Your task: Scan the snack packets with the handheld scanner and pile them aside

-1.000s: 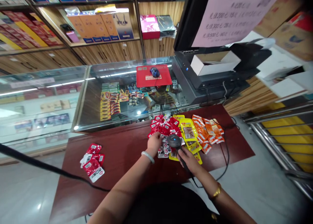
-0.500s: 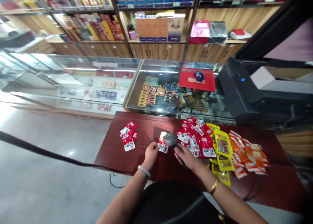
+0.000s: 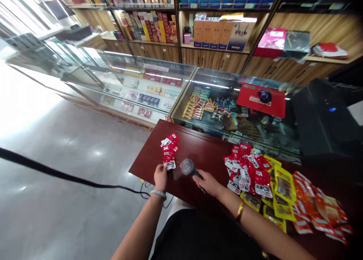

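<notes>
My left hand (image 3: 161,177) pinches the lower edge of a red and white snack packet (image 3: 169,161), over the small left group of red packets (image 3: 171,139) on the dark red table. In my right hand (image 3: 207,181) is a grey handheld barcode scanner (image 3: 187,167), its fingers wrapped round the handle and its round head pointing left. The scanner is above bare tabletop, apart from the packets. Right of it lies a larger heap of red and white packets (image 3: 249,169).
Yellow packets (image 3: 284,184) and orange packets (image 3: 317,203) lie at the table's right. Behind the table (image 3: 195,143) stands a glass display counter (image 3: 221,82) bearing a red folder (image 3: 244,95). A black cable (image 3: 85,178) crosses at left.
My left hand has carried the packet left from under the scanner to the small group. The scanner's bright light on the packet is gone. The view has turned left.
</notes>
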`<state>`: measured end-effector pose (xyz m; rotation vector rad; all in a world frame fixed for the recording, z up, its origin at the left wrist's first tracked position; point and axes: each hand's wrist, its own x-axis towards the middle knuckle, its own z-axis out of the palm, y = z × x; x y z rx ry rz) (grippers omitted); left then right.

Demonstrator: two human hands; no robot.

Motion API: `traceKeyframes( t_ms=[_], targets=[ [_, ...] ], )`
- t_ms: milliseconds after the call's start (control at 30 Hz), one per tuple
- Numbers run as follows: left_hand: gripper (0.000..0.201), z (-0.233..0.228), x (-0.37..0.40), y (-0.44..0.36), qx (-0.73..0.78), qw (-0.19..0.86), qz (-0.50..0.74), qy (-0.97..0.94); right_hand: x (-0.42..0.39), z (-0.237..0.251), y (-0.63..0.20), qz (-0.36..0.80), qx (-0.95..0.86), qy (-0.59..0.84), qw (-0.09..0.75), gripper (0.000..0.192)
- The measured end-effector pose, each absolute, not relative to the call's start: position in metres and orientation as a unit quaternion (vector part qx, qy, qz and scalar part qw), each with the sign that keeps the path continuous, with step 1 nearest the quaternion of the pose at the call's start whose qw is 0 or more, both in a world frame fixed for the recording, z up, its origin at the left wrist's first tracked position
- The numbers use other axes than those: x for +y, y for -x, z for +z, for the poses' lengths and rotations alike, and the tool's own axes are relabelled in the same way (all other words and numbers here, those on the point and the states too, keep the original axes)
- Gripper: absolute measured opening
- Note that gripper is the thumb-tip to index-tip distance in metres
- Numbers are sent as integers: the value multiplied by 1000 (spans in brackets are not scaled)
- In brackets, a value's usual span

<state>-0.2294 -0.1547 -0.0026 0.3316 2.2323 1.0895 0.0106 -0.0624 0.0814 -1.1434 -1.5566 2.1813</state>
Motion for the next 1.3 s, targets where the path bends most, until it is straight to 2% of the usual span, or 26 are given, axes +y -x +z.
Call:
traceKeyframes(
  t_ms=[133,267,367,433,500,567,633,833,1067,1133,1300],
  targets=[
    [53,13,-153,233,861,324,363,-146,-65,89,-16,738,-539,390,108,37],
    [69,45,-157,226,900,314,177,-244,-64,92,-38,731,-529,408,137,40],
    [70,60,-152,218,922,247,80,-286,-64,92,-64,721,-516,433,163,41],
    [64,60,-138,203,913,209,86,-340,-66,91,-85,717,-498,451,186,44],
    [49,55,-114,177,870,216,112,-428,-68,90,-109,716,-469,471,216,46],
    [31,49,-85,137,800,277,128,-517,-73,90,-134,708,-434,499,246,48],
    [21,45,-58,90,732,356,135,-565,-80,89,-161,694,-400,534,269,50],
    [27,44,-9,-40,620,503,75,-597,-104,81,-238,655,-294,608,337,56],
    [50,29,18,-124,638,557,115,-519,-123,78,-283,626,-229,633,394,62],
    [46,23,24,-136,652,565,118,-491,-125,77,-285,623,-223,632,403,63],
    [21,19,32,-149,656,533,83,-528,-125,76,-286,622,-209,635,408,64]
  ],
)
